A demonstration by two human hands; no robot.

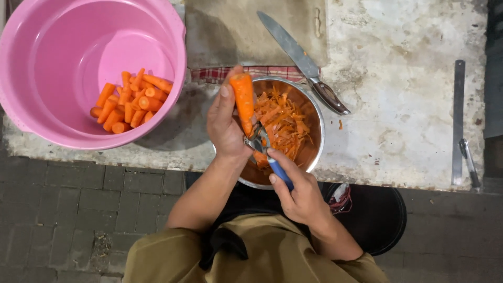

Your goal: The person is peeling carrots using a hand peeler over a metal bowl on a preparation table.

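Left hand: the left hand (pixel 226 124), mid-frame, is wrapped around a whole carrot (pixel 243 99), thumb laid along its side, broad end pointing to the top of the frame.
Right hand: the right hand (pixel 298 194), lower centre, grips the blue handle of a peeler (pixel 263 148); its metal head touches the carrot's lower end.
Below the carrot: a round steel bowl (pixel 317 131) holding curled orange carrot peelings (pixel 283 123).
Upper left: a smooth pink plastic basin (pixel 63 31), with a heap of peeled carrot pieces (pixel 131 102) lying on its bottom.
Top centre: a worn wooden cutting board (pixel 230 31) over a checked cloth (pixel 220 73); a kitchen knife (pixel 304 63) with a dark handle lies slanted across its corner.
Right edge: a metal ruler (pixel 458 120) and a pen (pixel 469 162).
Surface: a stained, pitted white table (pixel 408 78).
Hidden: the carrot's narrow end, behind fingers and peeler; the bowl's near rim, behind the wrists.
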